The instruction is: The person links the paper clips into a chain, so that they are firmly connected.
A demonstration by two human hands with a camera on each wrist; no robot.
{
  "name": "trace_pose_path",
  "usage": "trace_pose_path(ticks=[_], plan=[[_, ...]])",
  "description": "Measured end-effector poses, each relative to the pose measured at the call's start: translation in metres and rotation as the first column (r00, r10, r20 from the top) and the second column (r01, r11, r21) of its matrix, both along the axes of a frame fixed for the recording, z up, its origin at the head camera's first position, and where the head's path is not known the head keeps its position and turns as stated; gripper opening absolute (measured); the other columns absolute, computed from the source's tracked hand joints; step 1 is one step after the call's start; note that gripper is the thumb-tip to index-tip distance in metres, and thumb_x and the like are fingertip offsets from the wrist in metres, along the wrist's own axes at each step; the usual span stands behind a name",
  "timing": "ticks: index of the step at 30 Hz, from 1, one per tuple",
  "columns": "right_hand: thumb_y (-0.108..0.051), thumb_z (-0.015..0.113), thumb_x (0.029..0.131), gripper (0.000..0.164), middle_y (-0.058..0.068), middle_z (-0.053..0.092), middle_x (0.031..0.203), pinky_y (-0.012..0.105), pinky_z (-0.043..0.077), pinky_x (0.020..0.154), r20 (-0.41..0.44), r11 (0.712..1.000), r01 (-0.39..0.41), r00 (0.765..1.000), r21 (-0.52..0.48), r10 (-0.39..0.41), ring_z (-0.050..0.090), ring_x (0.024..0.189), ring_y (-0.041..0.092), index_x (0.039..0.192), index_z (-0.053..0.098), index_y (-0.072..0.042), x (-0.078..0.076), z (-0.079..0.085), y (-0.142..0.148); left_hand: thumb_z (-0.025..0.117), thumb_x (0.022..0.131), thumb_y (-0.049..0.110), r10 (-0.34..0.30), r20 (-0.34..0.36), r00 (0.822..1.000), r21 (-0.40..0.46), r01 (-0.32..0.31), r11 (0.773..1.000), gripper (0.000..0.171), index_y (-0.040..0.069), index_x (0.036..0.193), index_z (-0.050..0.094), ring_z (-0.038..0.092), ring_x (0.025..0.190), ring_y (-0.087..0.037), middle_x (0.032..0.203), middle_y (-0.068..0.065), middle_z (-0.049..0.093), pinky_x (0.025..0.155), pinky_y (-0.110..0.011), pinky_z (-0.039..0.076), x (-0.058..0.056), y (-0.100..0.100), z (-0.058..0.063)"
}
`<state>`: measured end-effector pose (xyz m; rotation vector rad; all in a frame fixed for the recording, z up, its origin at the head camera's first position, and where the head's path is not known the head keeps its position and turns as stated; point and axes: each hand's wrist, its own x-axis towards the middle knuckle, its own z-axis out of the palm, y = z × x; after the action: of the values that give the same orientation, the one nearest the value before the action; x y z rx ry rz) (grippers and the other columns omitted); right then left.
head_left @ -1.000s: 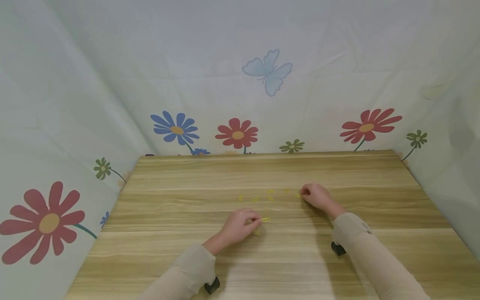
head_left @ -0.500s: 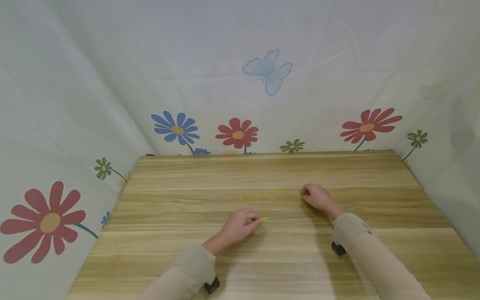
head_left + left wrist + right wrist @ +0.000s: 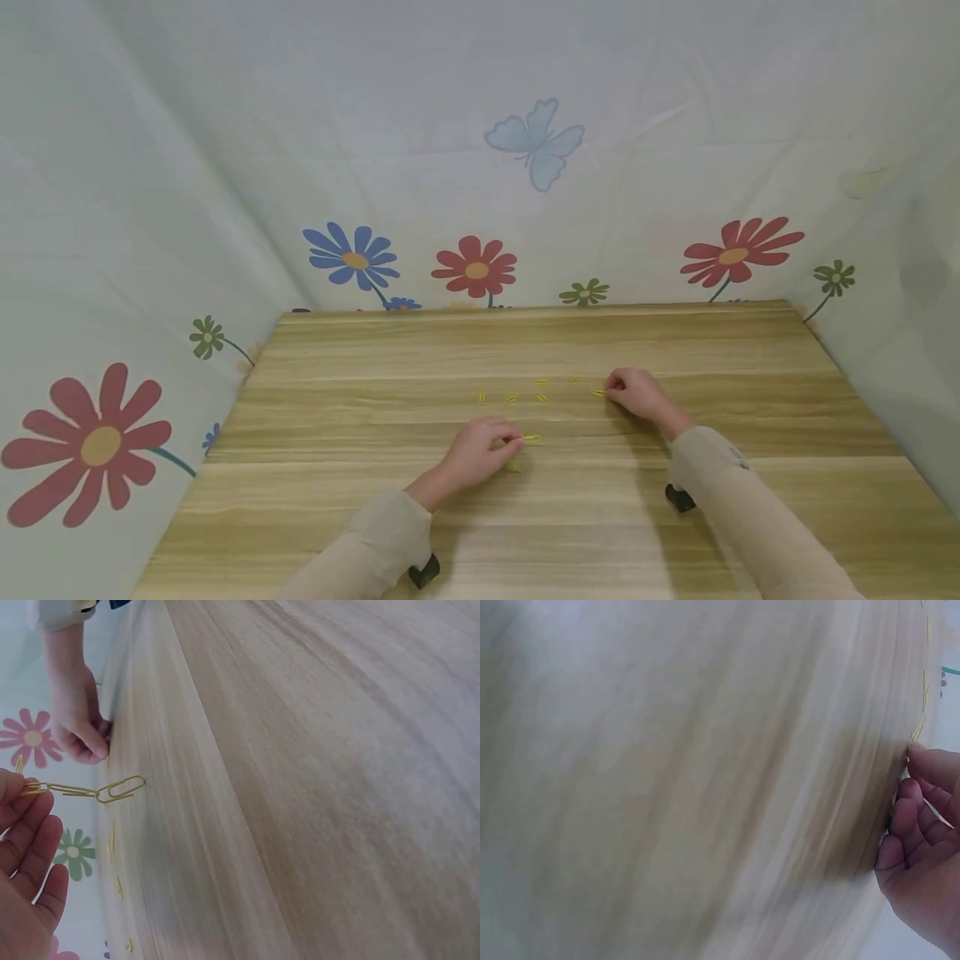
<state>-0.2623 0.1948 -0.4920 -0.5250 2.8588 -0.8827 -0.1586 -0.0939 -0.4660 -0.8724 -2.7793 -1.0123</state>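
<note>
My left hand [image 3: 480, 451] pinches a short chain of linked yellow paper clips [image 3: 71, 790] between thumb and forefinger, above the table. One linked paper clip [image 3: 120, 789] sticks out to the right in the left wrist view, and more of the chain hangs below the hand in the head view. Farther back and to the right, my right hand [image 3: 637, 393] is low at the tabletop, with its thumb and fingertip on the end of a yellow paper clip [image 3: 597, 392]. The right wrist view shows this paper clip [image 3: 917, 730] at the fingertips, its end covered.
Several loose yellow paper clips lie between and behind the hands, among them one paper clip [image 3: 482, 397] at the left and one paper clip [image 3: 574, 381] near the right hand. The wood-grain table [image 3: 360, 358] meets a flower-printed curtain [image 3: 420, 183] at its back edge.
My right hand has shifted very slightly to the right, showing a little more of the paper clip at its fingertips. The left hand and its chain look unmoved.
</note>
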Motion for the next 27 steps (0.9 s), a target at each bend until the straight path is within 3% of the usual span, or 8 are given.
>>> trace_pose_path(ticks=[13,27], plan=[[-0.008,0.058,0.082,0.005,0.005,0.059,0.076,0.03,0.041,0.064,0.023,0.999,-0.006,1.0,0.035,0.005,0.05,0.07,0.015,0.082,0.059,-0.003,0.0013,0.0005,-0.0058,0.055,0.087,0.023,0.0,0.002,1.0,0.007,0.0,1.0,0.019,0.011,0.087,0.069,0.059,0.077,-0.007,0.081,0.003,0.065,0.073,-0.023,0.047,0.0005,0.0,-0.0003],[-0.011,0.055,0.082,0.006,0.003,0.055,0.071,0.026,0.037,0.058,0.058,0.997,0.002,0.998,0.079,-0.006,0.045,0.064,0.014,0.081,0.058,-0.005,0.0029,0.0031,-0.008,0.054,0.087,0.022,-0.002,0.018,1.0,0.005,0.002,1.0,0.019,0.009,0.086,0.068,0.059,0.077,-0.008,0.082,0.003,0.065,0.072,-0.022,0.048,0.0001,0.0003,0.0005]])
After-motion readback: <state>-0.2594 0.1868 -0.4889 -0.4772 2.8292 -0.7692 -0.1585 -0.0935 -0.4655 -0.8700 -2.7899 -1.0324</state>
